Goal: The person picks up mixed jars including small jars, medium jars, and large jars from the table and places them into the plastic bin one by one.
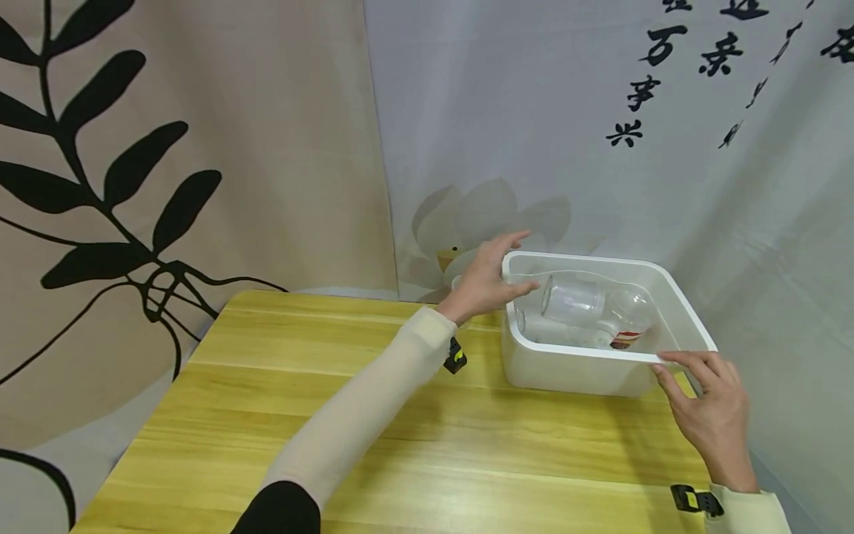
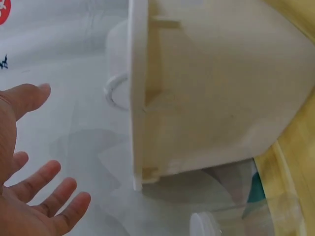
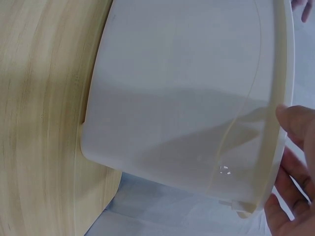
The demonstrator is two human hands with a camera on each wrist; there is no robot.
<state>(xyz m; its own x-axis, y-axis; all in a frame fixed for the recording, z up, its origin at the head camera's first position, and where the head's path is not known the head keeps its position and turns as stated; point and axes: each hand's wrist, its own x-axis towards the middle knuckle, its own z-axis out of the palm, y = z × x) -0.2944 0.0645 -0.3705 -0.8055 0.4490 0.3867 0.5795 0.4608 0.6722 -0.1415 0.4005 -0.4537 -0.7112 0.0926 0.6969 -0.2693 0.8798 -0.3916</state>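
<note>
A white plastic bin (image 1: 574,368) stands at the table's back right, with several clear bottles lying inside. One clear bottle (image 1: 574,299) lies toward the middle, and a bottle with a red label (image 1: 627,315) is beside it. At the bin's left end my left hand (image 1: 482,283) hovers with fingers spread; the left wrist view shows this hand (image 2: 34,191) apart from the rim (image 2: 138,98). My right hand (image 1: 714,408) pinches the rim at the front right corner. In the right wrist view its thumb (image 3: 290,120) lies against the bin's outer side and the fingers reach over the rim.
Wooden table (image 1: 320,371) spreads to the left and front of the bin. Behind hang printed curtains (image 1: 480,111). A clear bottle with a white cap (image 2: 204,223) lies beyond the bin's left end. The table's right edge runs close by the bin.
</note>
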